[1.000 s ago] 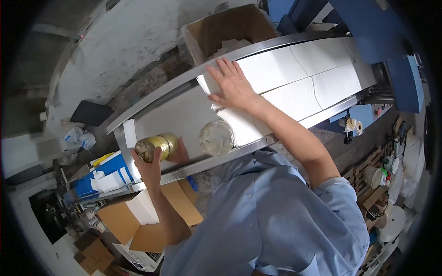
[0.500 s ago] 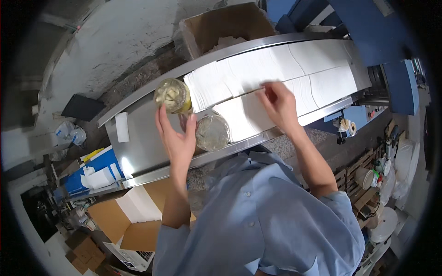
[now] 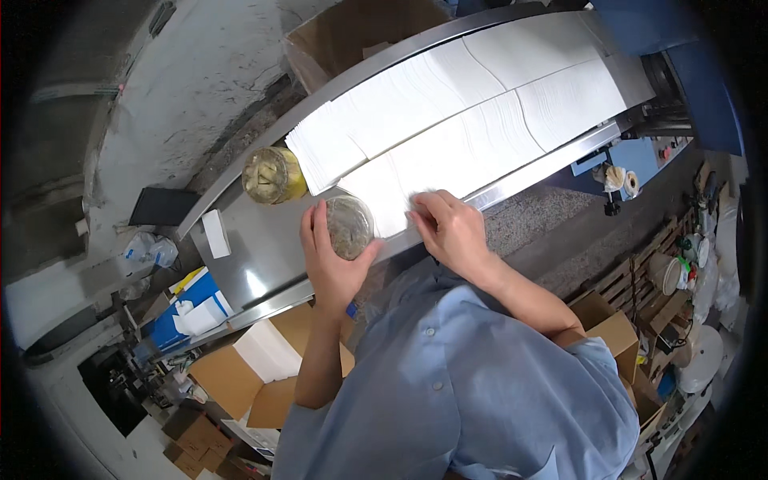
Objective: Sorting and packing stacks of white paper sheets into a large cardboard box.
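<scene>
My left hand (image 3: pixel 338 268) wraps round a round clear jar (image 3: pixel 350 226), thumb on one side and fingers on the other. This jar stands at the left end of the near row of white folded paper sheets (image 3: pixel 472 152). Over the near row's front edge is my right hand (image 3: pixel 452 232), its fingers loosely curled and thumb tip apart, with nothing visible between them. A second jar (image 3: pixel 270 176), with yellowish sides and pale pieces inside, rests against the left end of the far row of white sheets (image 3: pixel 400 96); no hand touches it.
Both rows lie on a long metal table (image 3: pixel 268 232) with raised rails, running toward blue machinery (image 3: pixel 708 88) at the right. A white paper strip (image 3: pixel 216 234) lies at its left end. Cardboard boxes stand behind the table (image 3: pixel 320 48) and below it at the left (image 3: pixel 232 372).
My left hand has left the yellowish jar and gripped the nearer clear jar. My right hand has moved left and nearer along the near row. The view has shifted.
</scene>
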Demonstrator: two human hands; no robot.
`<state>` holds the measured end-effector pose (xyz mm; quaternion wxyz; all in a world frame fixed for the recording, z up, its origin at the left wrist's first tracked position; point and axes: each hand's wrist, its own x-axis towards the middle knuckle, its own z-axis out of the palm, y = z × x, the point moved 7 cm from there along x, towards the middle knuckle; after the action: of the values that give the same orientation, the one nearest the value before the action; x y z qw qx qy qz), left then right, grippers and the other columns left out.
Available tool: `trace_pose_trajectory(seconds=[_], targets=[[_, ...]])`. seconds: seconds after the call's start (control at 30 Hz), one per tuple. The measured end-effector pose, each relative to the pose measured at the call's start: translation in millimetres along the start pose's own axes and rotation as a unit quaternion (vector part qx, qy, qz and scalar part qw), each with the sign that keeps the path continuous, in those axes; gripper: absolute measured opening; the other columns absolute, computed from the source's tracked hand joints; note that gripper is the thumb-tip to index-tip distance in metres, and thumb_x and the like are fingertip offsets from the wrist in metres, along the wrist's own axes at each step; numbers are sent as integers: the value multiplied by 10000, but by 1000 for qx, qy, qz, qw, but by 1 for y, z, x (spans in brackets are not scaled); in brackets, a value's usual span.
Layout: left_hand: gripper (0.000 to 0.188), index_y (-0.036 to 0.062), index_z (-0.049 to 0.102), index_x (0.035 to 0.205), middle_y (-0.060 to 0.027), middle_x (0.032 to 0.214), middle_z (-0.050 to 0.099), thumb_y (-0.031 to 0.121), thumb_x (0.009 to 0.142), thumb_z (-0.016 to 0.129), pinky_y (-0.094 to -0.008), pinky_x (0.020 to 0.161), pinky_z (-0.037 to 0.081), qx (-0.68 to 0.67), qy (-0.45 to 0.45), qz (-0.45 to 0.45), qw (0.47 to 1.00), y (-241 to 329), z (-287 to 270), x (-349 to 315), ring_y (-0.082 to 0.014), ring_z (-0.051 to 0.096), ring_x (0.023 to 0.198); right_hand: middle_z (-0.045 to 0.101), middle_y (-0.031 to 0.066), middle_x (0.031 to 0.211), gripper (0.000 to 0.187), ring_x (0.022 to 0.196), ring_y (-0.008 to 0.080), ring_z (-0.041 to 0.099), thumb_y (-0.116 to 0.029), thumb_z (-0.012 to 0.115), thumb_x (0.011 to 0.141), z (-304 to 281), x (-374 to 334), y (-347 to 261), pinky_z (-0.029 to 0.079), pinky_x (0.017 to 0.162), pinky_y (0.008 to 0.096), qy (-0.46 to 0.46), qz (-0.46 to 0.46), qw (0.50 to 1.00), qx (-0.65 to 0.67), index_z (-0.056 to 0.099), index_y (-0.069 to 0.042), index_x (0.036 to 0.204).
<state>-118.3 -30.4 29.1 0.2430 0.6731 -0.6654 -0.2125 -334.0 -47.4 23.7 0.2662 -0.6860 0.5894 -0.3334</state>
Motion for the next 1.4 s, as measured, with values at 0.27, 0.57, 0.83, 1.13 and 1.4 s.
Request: trace_pose_trajectory(seconds=[0.27,0.57,0.83,1.13,1.4], targets=[[985,43,417,1495,-210,1484,436,164,670,939,-470,1101,443,2,-1,-21,1000,-18,-18,-11,-398,493,1333,722,134,874,141,723,333,709,-108,713,850,10,1,-14,571,646,427,-44,60,993,-91,714,-37,972],[997,64,435,1493,-204,1451,456,221,653,948,-492,1055,470,-2,45,41,998,-39,-29,-18,-405,507,1304,725,146,885,145,736,350,708,-116,682,846,23,-3,-44,573,650,446,-6,63,982,-177,716,-36,962],[992,71,433,1499,-235,1435,420,294,673,935,-545,1046,445,-28,74,60,995,-47,-27,-22,-446,486,1269,731,157,903,149,757,364,711,-131,666,857,44,-4,-49,579,668,449,9,36,972,-232,709,-23,950],[996,76,429,1506,-251,1440,414,342,684,925,-548,1055,434,-31,82,73,993,-50,-28,-24,-450,484,1271,737,161,900,139,778,356,720,-126,675,842,54,-4,-41,579,696,445,13,35,966,-257,710,-24,929],[995,77,425,1505,-262,1438,416,347,686,921,-550,1071,422,-33,88,76,993,-49,-30,-25,-456,481,1281,734,160,883,124,779,355,720,-125,679,837,54,-7,-40,576,694,443,21,25,963,-269,708,-27,908]])
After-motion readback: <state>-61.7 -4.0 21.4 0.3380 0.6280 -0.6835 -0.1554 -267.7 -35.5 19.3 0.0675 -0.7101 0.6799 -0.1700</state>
